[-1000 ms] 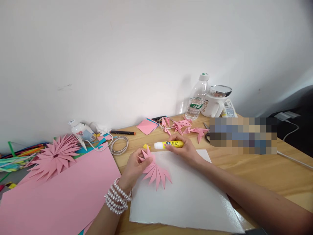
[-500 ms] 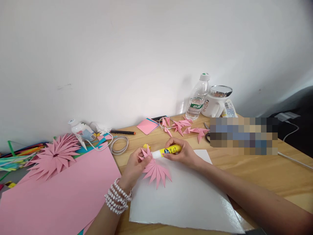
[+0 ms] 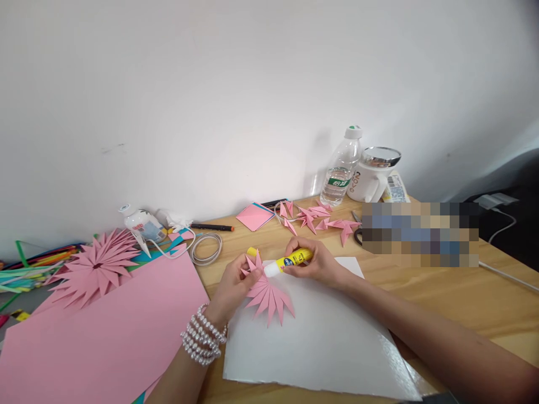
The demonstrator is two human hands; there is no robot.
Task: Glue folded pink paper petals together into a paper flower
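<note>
Pinched in my left hand [image 3: 238, 280] is a pink folded-paper fan [image 3: 269, 297] of several pointed pieces, its tips spreading down over a white board [image 3: 303, 348]. My right hand [image 3: 315, 264] grips a yellow glue stick [image 3: 295, 259]. The white end of the glue stick points left and meets the paper fan beside my left thumb; the exact contact is hard to make out. Behind my left fingers lies a yellow cap [image 3: 252, 251]. Both hands are closed, just above the board's far edge.
A finished pink paper star [image 3: 97, 266] and large pink sheets [image 3: 113, 331] lie at left. Loose pink folded pieces [image 3: 309, 219], a square paper stack [image 3: 255, 216], a water bottle [image 3: 340, 168], a white mug [image 3: 370, 179] and scissors [image 3: 357, 235] sit along the back.
The glue stick has tilted, its white end dropping slightly lower against the fan. The fan has turned a little, its lower tips shifting left. Both hands keep their holds.
</note>
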